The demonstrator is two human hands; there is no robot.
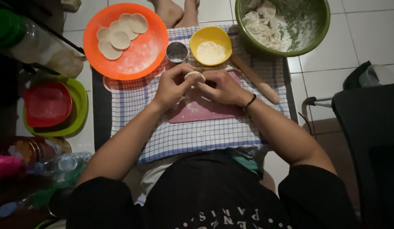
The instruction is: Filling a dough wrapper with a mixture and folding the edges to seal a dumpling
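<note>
Head view: both hands meet above a pink cutting board (pixel 205 111) that lies on a blue-checked cloth (pixel 197 135). The left hand (pixel 173 87) and the right hand (pixel 222 88) are both closed around a small round of dough (pixel 194 76), fingertips pinching it from either side, so the piece sits between the two hands just over the far edge of the board. The step in hand appears to be shaping or sealing this one piece. Several flat dough discs (pixel 120 36) lie overlapping on a floured orange plate (pixel 140 59) to the far left; a round metal cutter (pixel 176 52) and a yellow bowl (pixel 210 46) of white filling or flour stand just beyond the hands. A rolling pin (pixel 256 80) rests beside the right hand, and a green bowl (pixel 315 29) holds dough scraps. Any further move calls for an even, light pinch, since thin dough probably tears under pressure.
</note>
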